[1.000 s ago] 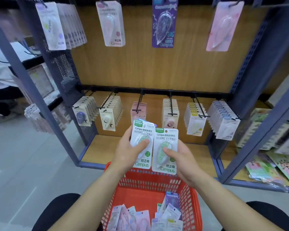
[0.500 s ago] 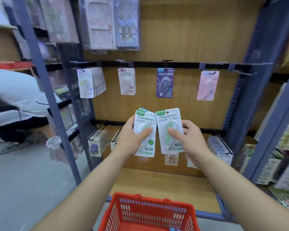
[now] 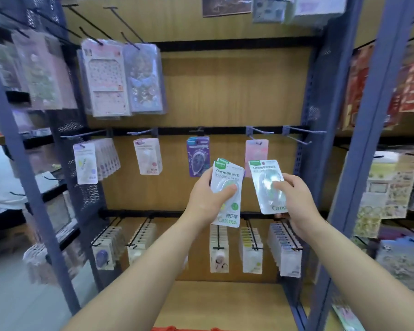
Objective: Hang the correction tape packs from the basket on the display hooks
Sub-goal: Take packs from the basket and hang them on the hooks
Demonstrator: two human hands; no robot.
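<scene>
Your left hand (image 3: 204,199) grips a small stack of green packs (image 3: 230,174), thumb over the blister — right hand (image 3: 296,201) pinches a single pack (image 3: 263,175), both just below the bare hooks (image 3: 304,130).

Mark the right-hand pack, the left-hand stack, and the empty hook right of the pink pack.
Right-hand pack (image 3: 264,175): head view, upper card face.
Left-hand stack (image 3: 228,174): head view, front pack's printed top.
Empty hook (image 3: 304,130): head view, mid-rod.

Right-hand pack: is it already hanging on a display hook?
No, the right hand grips the single pack in the air, below the bare hook at the rail's right end.
</scene>
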